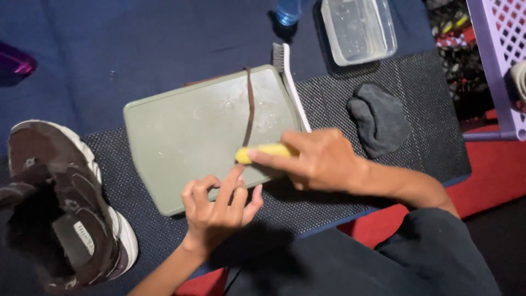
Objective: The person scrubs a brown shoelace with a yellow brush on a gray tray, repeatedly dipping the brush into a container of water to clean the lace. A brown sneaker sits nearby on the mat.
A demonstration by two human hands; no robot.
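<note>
Right hand (320, 159) is clamped on a yellow brush (266, 152), index finger laid along the handle, its head sitting on the lower end of a brown shoelace (249, 107). The lace runs straight up and away from that hand across a green tray (181, 137), its top end hanging over the far rim. Left hand (216, 205) sits just below and left of the right one, fingers loosely curled, gripping nothing; index tip presses at the tray's near edge, right by the lace end, though actual contact with the lace can't be made out.

A white brush (290, 82) lies just above the right hand along the tray's right edge. A grey cloth (378, 118) is to the right of it on the black mat (416, 71); the clear tub (359, 30) is farther up. A shoe (66, 208) sits well left of the left hand.

To do the scrubbing well, I'd judge: pin the lace end flat with the left fingertip, stroke along the lace rather than across it so it doesn't bunch, use light pressure, and keep it on the tray.
</note>
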